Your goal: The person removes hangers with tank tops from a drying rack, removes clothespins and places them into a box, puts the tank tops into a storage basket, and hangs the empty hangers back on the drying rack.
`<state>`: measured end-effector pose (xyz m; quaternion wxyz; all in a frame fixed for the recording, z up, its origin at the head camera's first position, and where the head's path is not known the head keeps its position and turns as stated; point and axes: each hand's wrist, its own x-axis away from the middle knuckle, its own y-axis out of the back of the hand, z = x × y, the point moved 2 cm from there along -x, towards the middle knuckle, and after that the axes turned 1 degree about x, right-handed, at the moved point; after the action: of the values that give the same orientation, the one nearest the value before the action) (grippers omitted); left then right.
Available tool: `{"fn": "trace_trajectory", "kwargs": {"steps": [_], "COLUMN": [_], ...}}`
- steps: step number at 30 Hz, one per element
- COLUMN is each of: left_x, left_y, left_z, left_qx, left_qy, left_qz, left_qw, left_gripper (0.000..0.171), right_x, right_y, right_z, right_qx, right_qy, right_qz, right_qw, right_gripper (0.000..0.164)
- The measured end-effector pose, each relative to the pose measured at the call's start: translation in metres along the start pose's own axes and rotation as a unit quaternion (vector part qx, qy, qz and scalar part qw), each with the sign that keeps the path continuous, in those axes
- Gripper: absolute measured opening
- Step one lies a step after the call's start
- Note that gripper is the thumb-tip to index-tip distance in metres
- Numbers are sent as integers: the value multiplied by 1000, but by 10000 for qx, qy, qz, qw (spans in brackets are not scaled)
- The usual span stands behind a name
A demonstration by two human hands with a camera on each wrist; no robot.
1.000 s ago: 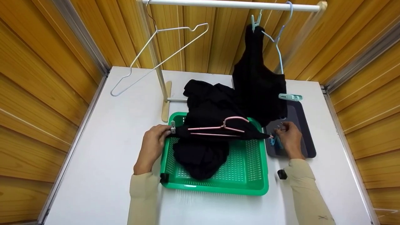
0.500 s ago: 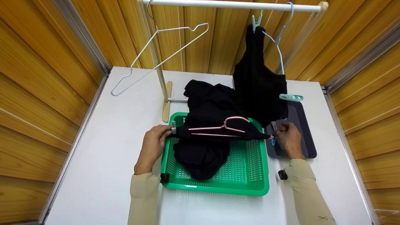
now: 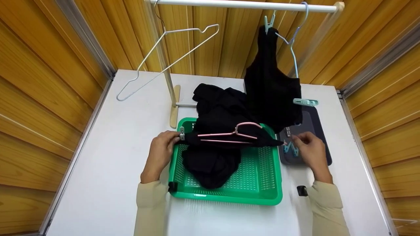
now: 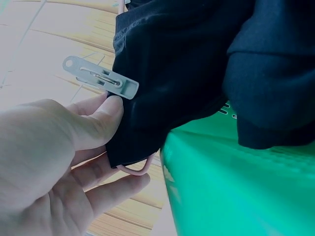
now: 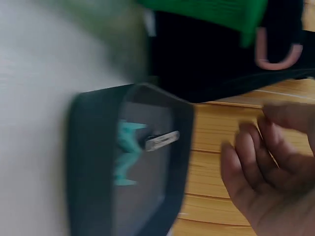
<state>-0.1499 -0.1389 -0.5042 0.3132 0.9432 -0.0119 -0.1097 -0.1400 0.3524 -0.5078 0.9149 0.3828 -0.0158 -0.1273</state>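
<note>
My left hand (image 3: 158, 154) pinches the edge of a black garment (image 3: 226, 118) at the left end of a pink hanger (image 3: 215, 134). A grey clothespin (image 4: 101, 77) is clipped on the cloth just above my thumb in the left wrist view. The hanger and garment lie across a green basket (image 3: 226, 198). My right hand (image 3: 311, 149) holds nothing, its fingers loosely bent over the dark tray (image 3: 323, 144), near the hanger's right tip. Inside the tray lie a grey clothespin (image 5: 162, 141) and teal clothespins (image 5: 129, 152).
More black cloth (image 3: 210, 167) is bunched in the basket. Behind stands a rack with a white rail (image 3: 242, 4), bearing a bare wire hanger (image 3: 178, 59) and a black tank top (image 3: 272, 85) held by teal clothespins (image 3: 305, 102). Wood-patterned walls enclose the table (image 3: 108, 157).
My right hand has drawn back to the right, away from the grey clothespin at its fingertips, which stays in the tray and now shows with the teal ones. My left hand keeps its place.
</note>
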Motion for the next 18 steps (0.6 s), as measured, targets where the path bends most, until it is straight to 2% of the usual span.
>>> {"fn": "trace_trajectory", "kwargs": {"steps": [4, 9, 14, 18], "left_x": [1, 1, 0, 1], "left_y": [0, 0, 0, 0], "left_z": [-1, -1, 0, -1], "left_qx": [-57, -17, 3, -27], "left_qy": [-27, 93, 75, 21], "left_qz": [-20, 7, 22, 24], "left_qw": [10000, 10000, 10000, 10000], "left_gripper": [17, 18, 18, 17], "right_x": [13, 29, 37, 41], "right_y": [11, 16, 10, -1], "right_z": [19, 43, 63, 75], "right_qx": [72, -134, -455, -870], "right_qy": [504, 916, 1225, 1708], "right_qz": [606, 1352, 1570, 1644], "right_qw": [9969, 9865, 9789, 9676], "right_gripper": [26, 19, 13, 2]}}
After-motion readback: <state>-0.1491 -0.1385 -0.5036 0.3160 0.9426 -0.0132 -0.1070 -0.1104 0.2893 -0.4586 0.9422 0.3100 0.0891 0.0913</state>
